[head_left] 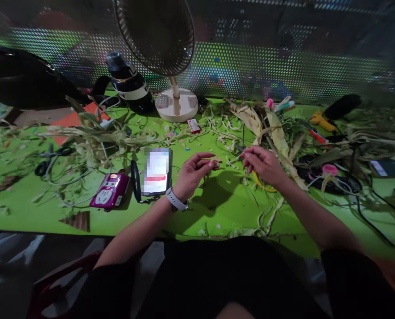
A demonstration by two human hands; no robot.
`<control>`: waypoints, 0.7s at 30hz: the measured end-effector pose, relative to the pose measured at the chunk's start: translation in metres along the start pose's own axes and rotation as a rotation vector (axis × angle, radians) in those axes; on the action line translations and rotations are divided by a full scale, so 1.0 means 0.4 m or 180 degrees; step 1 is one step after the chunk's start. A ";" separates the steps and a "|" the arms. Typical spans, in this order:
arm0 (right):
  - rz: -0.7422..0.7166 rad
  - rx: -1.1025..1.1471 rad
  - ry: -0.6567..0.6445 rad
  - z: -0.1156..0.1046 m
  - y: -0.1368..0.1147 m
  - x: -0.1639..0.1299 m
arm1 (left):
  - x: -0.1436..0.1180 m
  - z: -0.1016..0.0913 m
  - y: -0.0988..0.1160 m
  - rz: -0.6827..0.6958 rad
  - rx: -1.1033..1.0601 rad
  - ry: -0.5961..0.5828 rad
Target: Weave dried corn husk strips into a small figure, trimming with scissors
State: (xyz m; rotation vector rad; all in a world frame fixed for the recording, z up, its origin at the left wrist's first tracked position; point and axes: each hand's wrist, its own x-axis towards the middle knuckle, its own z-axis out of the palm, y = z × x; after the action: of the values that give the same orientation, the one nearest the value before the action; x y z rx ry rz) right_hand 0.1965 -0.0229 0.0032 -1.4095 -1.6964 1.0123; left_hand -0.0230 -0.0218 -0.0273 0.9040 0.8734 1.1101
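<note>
My left hand point(193, 173), with a white watch band on its wrist, is closed in a pinch on a small pale piece of plant-like material point(216, 163). Opposite it, my right hand point(263, 165) has its fingers curled together; whatever they hold, if anything, I cannot make out. A curved yellow thing point(261, 182) shows just below the right hand, partly hidden. Behind that hand lie dried corn husks point(250, 119), with shreds scattered on the green tabletop point(217, 212). A lit phone point(156, 170) stands left of my left hand.
A fan point(176, 104) and a dark bottle point(131, 86) stand at the back. To the left are a purple box-like device point(110, 190), a cable and more husks point(94, 139). On the right lie a yellow-handled tool point(323, 120), black cords point(358, 208) and another phone point(390, 168).
</note>
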 end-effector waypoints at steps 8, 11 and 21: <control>0.0416 -0.3601 -0.0225 -0.089 0.074 -0.091 | 0.011 -0.005 0.003 -0.0254 -0.0141 0.0241; 0.0611 -0.3750 -0.0606 -0.087 0.097 -0.084 | 0.015 -0.007 -0.001 -0.0377 -0.0382 0.0286; 0.0920 -0.3453 -0.0685 -0.124 0.078 -0.043 | 0.018 -0.007 0.008 -0.0692 -0.0637 0.0510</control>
State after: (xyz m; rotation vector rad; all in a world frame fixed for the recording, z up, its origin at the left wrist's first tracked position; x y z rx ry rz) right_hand 0.2569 -0.0302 -0.0027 -2.3158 -2.4023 0.3226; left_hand -0.0251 -0.0138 -0.0265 0.5468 0.9488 1.0682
